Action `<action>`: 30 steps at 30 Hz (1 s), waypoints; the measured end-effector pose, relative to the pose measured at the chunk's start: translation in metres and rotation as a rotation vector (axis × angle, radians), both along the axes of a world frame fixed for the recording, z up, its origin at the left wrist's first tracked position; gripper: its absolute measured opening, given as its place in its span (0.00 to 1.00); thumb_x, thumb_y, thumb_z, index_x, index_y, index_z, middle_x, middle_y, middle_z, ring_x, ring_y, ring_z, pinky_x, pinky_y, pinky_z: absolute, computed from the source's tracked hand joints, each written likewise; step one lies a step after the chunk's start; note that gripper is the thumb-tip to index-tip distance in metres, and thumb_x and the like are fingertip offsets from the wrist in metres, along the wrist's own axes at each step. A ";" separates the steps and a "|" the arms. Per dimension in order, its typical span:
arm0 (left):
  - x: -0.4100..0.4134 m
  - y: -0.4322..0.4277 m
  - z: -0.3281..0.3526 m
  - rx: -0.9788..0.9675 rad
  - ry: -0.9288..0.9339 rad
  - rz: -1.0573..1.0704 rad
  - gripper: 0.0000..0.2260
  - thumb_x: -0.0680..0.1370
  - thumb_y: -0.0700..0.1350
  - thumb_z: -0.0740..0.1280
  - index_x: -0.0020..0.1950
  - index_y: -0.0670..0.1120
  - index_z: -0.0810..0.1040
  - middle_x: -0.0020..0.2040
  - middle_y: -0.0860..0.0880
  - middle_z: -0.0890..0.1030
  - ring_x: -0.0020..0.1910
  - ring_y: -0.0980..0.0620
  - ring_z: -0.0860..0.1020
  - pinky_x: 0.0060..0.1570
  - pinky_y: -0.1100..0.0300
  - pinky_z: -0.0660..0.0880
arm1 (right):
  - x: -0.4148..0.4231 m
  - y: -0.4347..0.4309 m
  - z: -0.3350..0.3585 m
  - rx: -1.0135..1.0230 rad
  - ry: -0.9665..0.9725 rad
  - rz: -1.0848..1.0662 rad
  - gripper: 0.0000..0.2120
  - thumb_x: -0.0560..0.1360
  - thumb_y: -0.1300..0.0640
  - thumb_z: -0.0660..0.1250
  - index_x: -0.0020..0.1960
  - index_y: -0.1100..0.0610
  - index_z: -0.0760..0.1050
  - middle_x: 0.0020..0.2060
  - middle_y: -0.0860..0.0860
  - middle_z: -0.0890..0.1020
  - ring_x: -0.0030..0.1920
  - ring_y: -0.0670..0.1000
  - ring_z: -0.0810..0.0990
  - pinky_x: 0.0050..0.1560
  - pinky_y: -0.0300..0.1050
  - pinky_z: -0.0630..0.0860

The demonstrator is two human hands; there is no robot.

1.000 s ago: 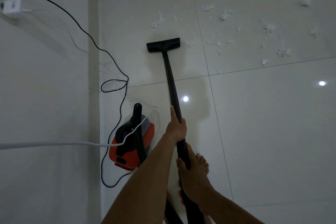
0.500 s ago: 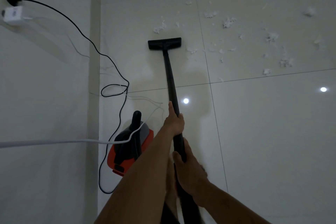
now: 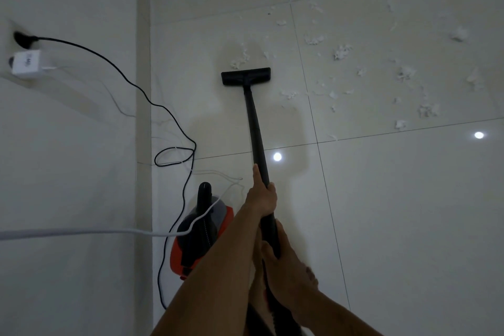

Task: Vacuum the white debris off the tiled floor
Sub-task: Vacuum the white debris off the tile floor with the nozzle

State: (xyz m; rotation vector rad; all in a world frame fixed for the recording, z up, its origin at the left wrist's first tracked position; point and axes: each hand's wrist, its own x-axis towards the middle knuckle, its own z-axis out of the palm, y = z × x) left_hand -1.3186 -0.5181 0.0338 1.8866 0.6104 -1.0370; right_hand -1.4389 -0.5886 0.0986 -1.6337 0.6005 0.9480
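Right of the wand [image 3: 255, 123] the tiled floor [image 3: 409, 226] lies open; ahead, only white debris [image 3: 342, 52] dots it. On my left the wall [image 3: 68, 172] crowds close, with the looping black cord [image 3: 194, 146], the red canister [image 3: 178, 254] and a white cable [image 3: 81, 232] strung across.

Head view, downward over floor [image 3: 409, 213]

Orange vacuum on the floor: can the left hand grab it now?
Probably not yet. The left hand grips the black wand. Once it lets go, the orange vacuum sits beside that arm, only a white cable draped across it.
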 end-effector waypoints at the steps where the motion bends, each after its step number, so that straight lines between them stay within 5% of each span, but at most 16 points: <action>1: 0.004 0.002 -0.001 -0.003 -0.002 -0.008 0.30 0.87 0.48 0.52 0.80 0.56 0.34 0.76 0.40 0.67 0.54 0.48 0.75 0.54 0.57 0.70 | 0.004 0.003 -0.001 -0.001 0.002 -0.003 0.25 0.87 0.50 0.53 0.82 0.42 0.50 0.52 0.44 0.79 0.56 0.49 0.83 0.38 0.26 0.77; 4: 0.016 0.006 -0.005 0.001 -0.001 -0.027 0.30 0.87 0.48 0.52 0.80 0.57 0.34 0.74 0.40 0.69 0.45 0.54 0.73 0.52 0.58 0.70 | 0.014 0.008 -0.008 -0.004 -0.003 0.000 0.25 0.87 0.49 0.53 0.82 0.40 0.51 0.45 0.36 0.75 0.40 0.42 0.81 0.36 0.29 0.78; 8: 0.030 0.008 -0.010 0.001 -0.004 -0.031 0.30 0.87 0.48 0.51 0.80 0.57 0.33 0.74 0.41 0.69 0.41 0.56 0.71 0.52 0.59 0.69 | 0.025 0.011 -0.014 0.008 0.034 -0.030 0.26 0.87 0.47 0.54 0.82 0.38 0.49 0.46 0.38 0.78 0.47 0.48 0.85 0.39 0.35 0.82; 14: 0.051 0.010 -0.015 -0.007 -0.018 -0.007 0.30 0.87 0.48 0.52 0.80 0.57 0.34 0.74 0.41 0.70 0.52 0.49 0.75 0.52 0.58 0.69 | 0.046 0.015 -0.020 0.001 0.045 -0.038 0.27 0.86 0.47 0.54 0.82 0.37 0.48 0.46 0.45 0.82 0.38 0.49 0.84 0.35 0.38 0.80; 22: 0.079 0.012 -0.018 -0.008 -0.022 -0.015 0.31 0.86 0.48 0.53 0.80 0.57 0.34 0.73 0.41 0.70 0.47 0.52 0.75 0.52 0.57 0.71 | 0.071 0.014 -0.023 0.015 0.066 -0.058 0.28 0.86 0.47 0.55 0.82 0.37 0.47 0.46 0.59 0.84 0.31 0.48 0.79 0.28 0.37 0.75; 30: 0.106 0.017 -0.021 -0.001 -0.020 -0.017 0.31 0.86 0.48 0.53 0.80 0.57 0.34 0.70 0.41 0.73 0.40 0.55 0.74 0.50 0.56 0.72 | 0.098 0.020 -0.029 0.036 0.085 -0.092 0.28 0.86 0.46 0.56 0.81 0.35 0.48 0.40 0.60 0.81 0.27 0.48 0.77 0.28 0.42 0.77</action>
